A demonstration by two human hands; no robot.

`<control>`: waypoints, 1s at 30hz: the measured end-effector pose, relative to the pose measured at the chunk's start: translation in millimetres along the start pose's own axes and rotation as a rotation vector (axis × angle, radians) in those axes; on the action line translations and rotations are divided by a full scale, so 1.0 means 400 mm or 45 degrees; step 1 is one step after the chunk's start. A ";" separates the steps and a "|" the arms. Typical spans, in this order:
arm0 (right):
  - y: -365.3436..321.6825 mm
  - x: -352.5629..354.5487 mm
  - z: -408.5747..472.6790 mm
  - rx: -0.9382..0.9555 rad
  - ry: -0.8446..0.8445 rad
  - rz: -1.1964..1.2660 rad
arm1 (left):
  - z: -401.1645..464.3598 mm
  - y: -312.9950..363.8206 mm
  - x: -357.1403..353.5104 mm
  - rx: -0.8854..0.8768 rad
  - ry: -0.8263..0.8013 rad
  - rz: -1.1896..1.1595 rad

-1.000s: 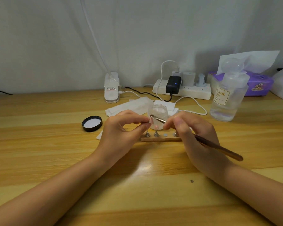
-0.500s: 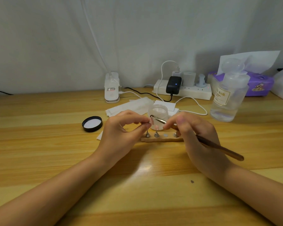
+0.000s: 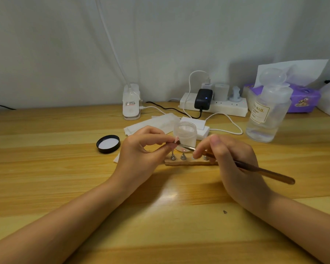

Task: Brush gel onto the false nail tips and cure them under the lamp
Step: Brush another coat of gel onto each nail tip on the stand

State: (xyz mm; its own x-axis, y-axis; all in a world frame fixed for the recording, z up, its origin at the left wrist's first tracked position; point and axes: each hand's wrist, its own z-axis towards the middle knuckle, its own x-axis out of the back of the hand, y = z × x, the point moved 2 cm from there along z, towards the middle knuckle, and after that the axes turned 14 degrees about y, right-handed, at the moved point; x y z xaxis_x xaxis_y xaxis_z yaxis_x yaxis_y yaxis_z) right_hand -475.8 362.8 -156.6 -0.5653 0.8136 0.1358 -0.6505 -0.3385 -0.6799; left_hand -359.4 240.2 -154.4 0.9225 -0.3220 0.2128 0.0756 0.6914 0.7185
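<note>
We observe a wooden table [image 3: 46, 168] carrying a clear pump bottle [image 3: 267, 115] at the right rear. Before centre, the right hand [image 3: 234, 164] pinches a brush [image 3: 255, 169], bristles touching a false nail tip [image 3: 176, 140] pinched by the left hand [image 3: 141, 157]. Just behind stands an open gel jar [image 3: 185, 135]; below, a wooden holder [image 3: 189, 161] with metal pegs. A black lid [image 3: 108, 144] lies left.

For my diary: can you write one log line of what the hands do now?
left hand: pinches nail tip | right hand: holds brush | bristles on tip | step: brushing gel
</note>
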 end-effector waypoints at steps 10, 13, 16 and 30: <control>0.003 0.002 0.005 -0.055 0.025 0.022 | -0.001 -0.007 0.001 0.023 -0.046 -0.040; 0.000 0.000 0.002 -0.037 -0.037 0.018 | -0.002 -0.005 0.002 0.008 -0.037 -0.040; -0.007 0.001 -0.003 0.044 -0.064 0.092 | -0.003 -0.007 0.002 0.028 -0.009 -0.009; -0.011 -0.003 0.001 0.059 -0.091 0.056 | -0.001 -0.001 0.002 0.003 -0.037 -0.039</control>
State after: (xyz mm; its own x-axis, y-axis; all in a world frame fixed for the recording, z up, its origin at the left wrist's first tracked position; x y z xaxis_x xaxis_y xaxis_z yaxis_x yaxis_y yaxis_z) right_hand -472.4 363.0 -153.3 -0.6277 0.7620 0.1589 -0.6461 -0.3962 -0.6524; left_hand -358.4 239.9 -154.9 0.9085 -0.3614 0.2097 0.1026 0.6796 0.7264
